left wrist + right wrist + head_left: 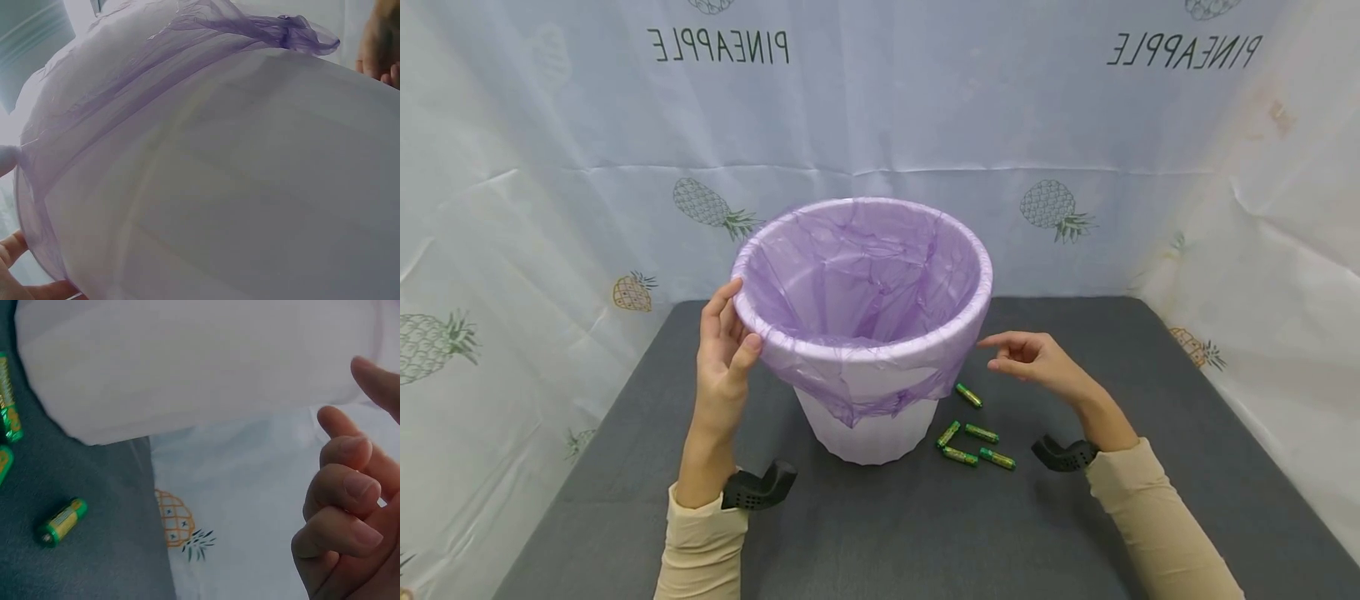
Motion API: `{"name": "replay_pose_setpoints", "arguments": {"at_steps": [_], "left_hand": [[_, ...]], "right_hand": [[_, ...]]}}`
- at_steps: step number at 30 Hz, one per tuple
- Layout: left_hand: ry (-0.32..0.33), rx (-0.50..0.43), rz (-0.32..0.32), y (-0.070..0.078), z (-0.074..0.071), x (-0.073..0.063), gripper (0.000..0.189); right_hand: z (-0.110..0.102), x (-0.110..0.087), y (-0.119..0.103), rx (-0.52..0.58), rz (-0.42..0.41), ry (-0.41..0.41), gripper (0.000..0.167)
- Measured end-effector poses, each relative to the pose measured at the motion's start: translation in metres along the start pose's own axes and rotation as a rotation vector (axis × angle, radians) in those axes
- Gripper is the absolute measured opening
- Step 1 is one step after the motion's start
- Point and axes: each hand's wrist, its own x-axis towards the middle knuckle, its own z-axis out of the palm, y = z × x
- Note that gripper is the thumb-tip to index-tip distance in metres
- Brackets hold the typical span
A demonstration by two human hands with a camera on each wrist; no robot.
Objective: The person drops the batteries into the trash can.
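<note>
A white trash can (868, 429) stands on the dark table, lined with a thin purple plastic bag (880, 283) folded over its rim. My left hand (721, 358) holds the can's left side at the rim, thumb in front and fingers farther back. In the left wrist view its fingers (12, 247) meet the rim's edge. My right hand (1037, 360) is by the can's right side, index finger pointing toward it and the other fingers loosely curled around nothing. Whether the index fingertip touches the bag I cannot tell. Several green batteries (982, 432) lie below that hand.
The dark table (865, 533) extends around the can. White curtains printed with pineapples (1048, 204) hang behind it and along both sides. A black wrist device (760, 486) is strapped to the left wrist, and another (1063, 454) to the right.
</note>
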Motion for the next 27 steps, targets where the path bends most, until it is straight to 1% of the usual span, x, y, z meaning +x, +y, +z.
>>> {"name": "replay_pose_setpoints", "arguments": {"at_steps": [2, 5, 14, 16, 21, 25, 27], "left_hand": [[0.001, 0.000, 0.000, 0.001, 0.000, 0.000, 0.053], [0.006, 0.002, 0.004, 0.001, 0.001, 0.000, 0.053], [0.007, 0.005, 0.006, 0.003, 0.001, 0.000, 0.052], [0.007, 0.005, 0.005, 0.003, 0.001, 0.000, 0.052], [0.004, 0.006, 0.005, 0.003, 0.001, -0.001, 0.052], [0.009, 0.006, 0.008, 0.003, 0.002, 0.000, 0.051], [0.011, 0.002, 0.014, 0.003, 0.002, 0.000, 0.051]], "right_hand": [[0.000, 0.000, 0.004, 0.008, 0.000, -0.032, 0.032], [-0.001, 0.001, 0.011, 0.018, 0.022, -0.053, 0.032], [0.001, 0.002, 0.037, 0.044, 0.160, -0.099, 0.028], [0.002, 0.001, 0.043, 0.036, 0.195, -0.103, 0.031], [0.003, 0.001, 0.058, 0.022, 0.251, -0.125, 0.046], [0.003, 0.003, 0.067, 0.033, 0.274, -0.152, 0.049], [0.004, 0.004, 0.072, 0.040, 0.281, -0.178, 0.051]]}}
